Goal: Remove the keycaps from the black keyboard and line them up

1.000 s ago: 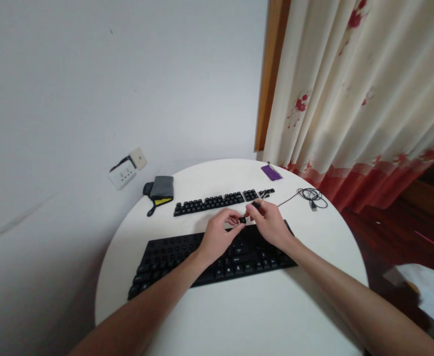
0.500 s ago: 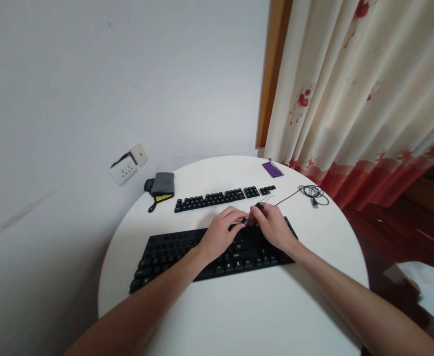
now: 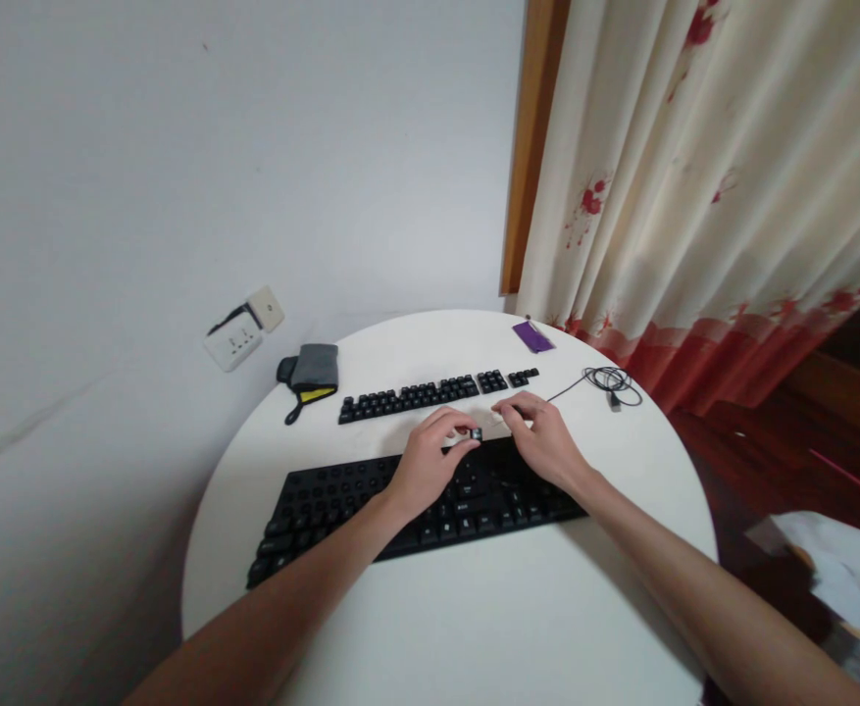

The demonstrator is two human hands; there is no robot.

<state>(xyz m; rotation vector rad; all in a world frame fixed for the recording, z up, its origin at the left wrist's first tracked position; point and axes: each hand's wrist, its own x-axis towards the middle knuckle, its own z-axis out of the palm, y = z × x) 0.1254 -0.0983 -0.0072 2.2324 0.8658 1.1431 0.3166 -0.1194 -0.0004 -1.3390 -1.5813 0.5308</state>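
A black keyboard [image 3: 415, 534] lies on the round white table, its upper rows bare of keycaps. Above its back edge, my left hand [image 3: 430, 456] pinches a single black keycap [image 3: 476, 433] between thumb and fingertips. Just to the right, my right hand [image 3: 543, 436] is closed around a keycap puller, its thin wire end [image 3: 495, 421] pointing left at the keycap with a small gap between them. Most of the puller's handle is hidden in my fingers. Behind my hands, loose keycaps [image 3: 407, 397] are lined up in rows on the table.
A grey cloth pouch [image 3: 316, 367] with a yellow lining sits at the table's back left. Toward the back right lie a purple packet [image 3: 533, 336] and a coiled black cable [image 3: 612, 384]. A wall socket [image 3: 233, 340] is beyond the left edge, a curtain [image 3: 665, 196] at the right.
The keycap has come apart from the puller. My right hand has turned the puller's wire end from pointing away right to pointing left. The view has shifted slightly.
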